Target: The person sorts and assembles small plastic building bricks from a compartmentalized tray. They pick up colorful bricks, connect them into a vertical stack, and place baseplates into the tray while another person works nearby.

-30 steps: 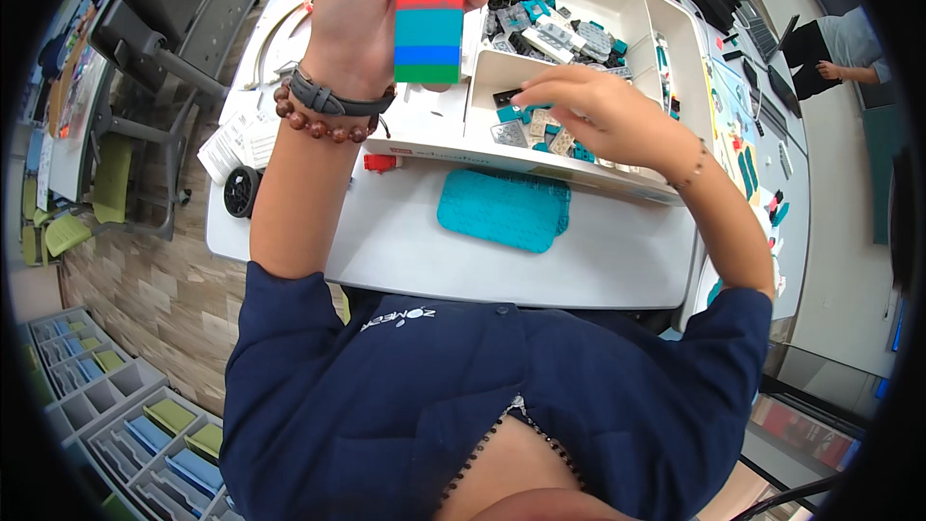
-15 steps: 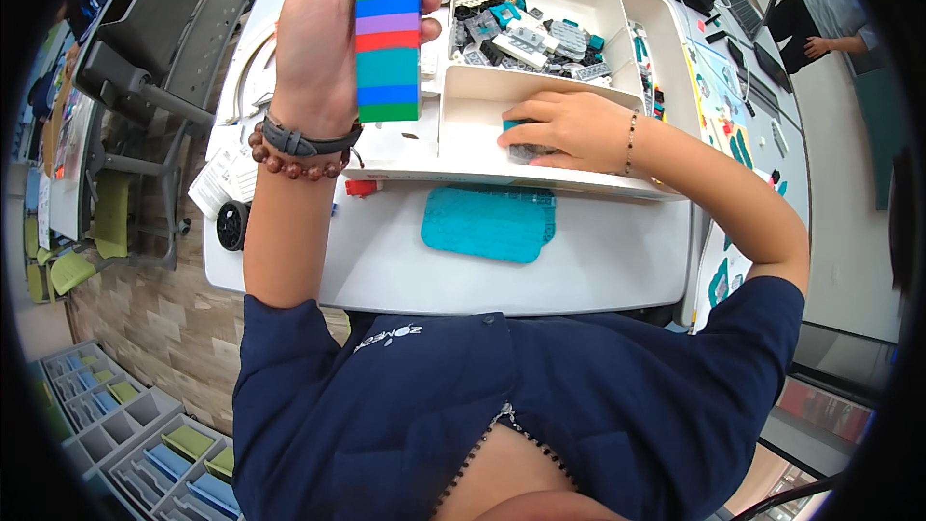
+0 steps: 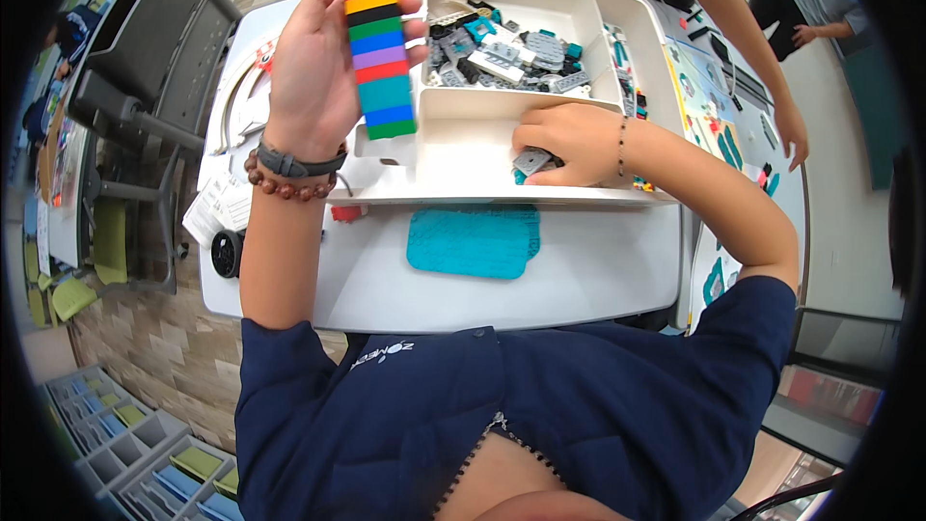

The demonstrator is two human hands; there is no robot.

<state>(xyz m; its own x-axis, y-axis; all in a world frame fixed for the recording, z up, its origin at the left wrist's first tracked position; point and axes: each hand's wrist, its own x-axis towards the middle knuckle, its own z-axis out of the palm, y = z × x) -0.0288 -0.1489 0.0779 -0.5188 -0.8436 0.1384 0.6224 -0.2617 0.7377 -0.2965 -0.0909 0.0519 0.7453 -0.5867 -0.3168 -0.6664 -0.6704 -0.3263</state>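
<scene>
My left hand (image 3: pixel 313 87) is raised over the left side of the white tray (image 3: pixel 463 140). Its fingers wrap round a tall stack of building bricks (image 3: pixel 384 63) in bands of yellow, red, black, green, blue, purple and teal. Inside the tray's front compartment, my right hand (image 3: pixel 584 140) curls over a few grey and teal bricks (image 3: pixel 533 161). Its palm hides part of them. Behind that compartment lies a heap of grey, white, black and teal bricks (image 3: pixel 516 58).
A flat teal piece (image 3: pixel 473 243) lies before the tray, with a red brick (image 3: pixel 347 214) to its left. A black wheel (image 3: pixel 227 254) stands near the table's left edge. Another person's arm (image 3: pixel 752 34) reaches in at the upper right, over a printed sheet.
The stack has come lower and tilted, showing more of its top end. My right hand has shifted slightly right and uncovered a grey brick. Another person's arm has entered at the upper right.
</scene>
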